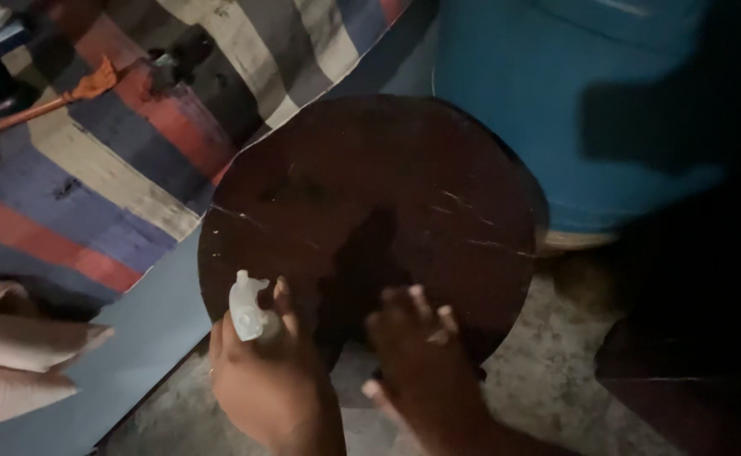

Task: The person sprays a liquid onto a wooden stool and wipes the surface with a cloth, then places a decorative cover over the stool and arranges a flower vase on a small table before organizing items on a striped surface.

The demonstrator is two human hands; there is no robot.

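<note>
While the left hand point(273, 380) grips a small translucent plastic bottle point(246, 306), the right hand point(421, 355) lies open on the round, scratched dark wooden surface point(387, 194) at lower centre.

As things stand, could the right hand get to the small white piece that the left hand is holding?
Probably yes. The right hand rests on the round dark board right beside the left hand, and nothing lies between it and the small white piece.

Left hand point(265, 384): grips small white spray bottle point(246, 306) | Right hand point(421, 359): fingers spread flat on round dark board point(387, 194) | Behind: blue barrel point(556, 101)
</note>
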